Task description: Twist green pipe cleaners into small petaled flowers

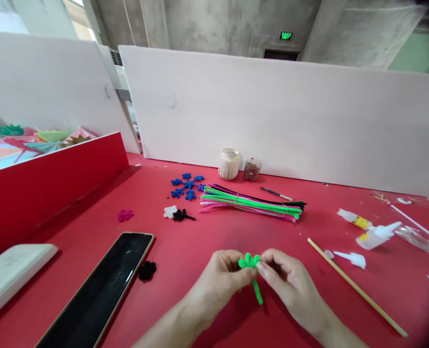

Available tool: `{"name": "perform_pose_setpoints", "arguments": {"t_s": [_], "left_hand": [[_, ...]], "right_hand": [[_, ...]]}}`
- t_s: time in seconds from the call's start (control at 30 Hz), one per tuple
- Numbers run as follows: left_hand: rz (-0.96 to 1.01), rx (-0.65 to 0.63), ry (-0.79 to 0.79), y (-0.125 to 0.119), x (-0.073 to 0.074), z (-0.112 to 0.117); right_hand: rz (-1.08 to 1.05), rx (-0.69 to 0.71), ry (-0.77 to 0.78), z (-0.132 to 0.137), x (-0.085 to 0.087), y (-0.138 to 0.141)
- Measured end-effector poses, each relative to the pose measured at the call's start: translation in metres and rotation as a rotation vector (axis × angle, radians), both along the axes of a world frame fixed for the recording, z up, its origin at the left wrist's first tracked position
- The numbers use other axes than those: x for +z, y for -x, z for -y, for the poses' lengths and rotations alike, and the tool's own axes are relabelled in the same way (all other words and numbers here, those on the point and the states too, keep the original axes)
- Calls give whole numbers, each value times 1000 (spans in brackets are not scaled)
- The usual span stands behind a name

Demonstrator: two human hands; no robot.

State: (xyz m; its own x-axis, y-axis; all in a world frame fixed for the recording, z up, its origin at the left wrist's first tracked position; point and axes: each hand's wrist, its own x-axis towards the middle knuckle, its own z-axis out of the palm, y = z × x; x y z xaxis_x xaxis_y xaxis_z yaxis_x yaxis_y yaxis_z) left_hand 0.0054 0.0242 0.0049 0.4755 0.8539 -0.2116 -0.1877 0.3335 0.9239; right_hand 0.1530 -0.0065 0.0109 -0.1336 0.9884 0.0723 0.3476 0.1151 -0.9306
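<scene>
Pinched between both hands is a bright green pipe-cleaner flower point(249, 261), its looped petals pointing up and a short tail hanging down. My left hand point(223, 275) grips its left side with thumb and fingers. On the right edge, the thumb and fingertips of my right hand point(285, 278) close on a petal. Beyond them lies a bundle of pipe cleaners point(250, 203) in green, black and pink. A blue pipe-cleaner snowflake shape point(188, 185), a white flower point(170, 211), a black flower with a stem point(180, 215) and a magenta flower point(125, 215) rest to the left.
A phone point(101, 290), a black flower point(148, 271) and a white box-like device point(14, 270) occupy the left. At right are a wooden stick point(357, 287), glue bottles point(376, 237) and a white nozzle cap point(355, 260). Two jars point(229, 165) stand against the white partition point(272, 116).
</scene>
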Motion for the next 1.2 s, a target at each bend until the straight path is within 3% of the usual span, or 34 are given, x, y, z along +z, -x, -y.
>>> {"name": "perform_pose_setpoints", "arguments": {"t_s": [0.33, 0.67, 0.9, 1.07, 1.2], "left_hand": [[-10, -49, -36, 3, -1, -4], [-103, 87, -90, 3, -1, -8], [-154, 40, -180, 4, 2, -7], [-101, 105, -98, 3, 1, -7], [-93, 88, -95, 4, 2, -7]], "right_hand": [[-43, 12, 20, -2, -5, 0], [-7, -86, -60, 0, -11, -2], [-83, -74, -21, -2, -11, -1], [-75, -122, -29, -2, -12, 0], [-49, -115, -66, -1, -12, 1]]}}
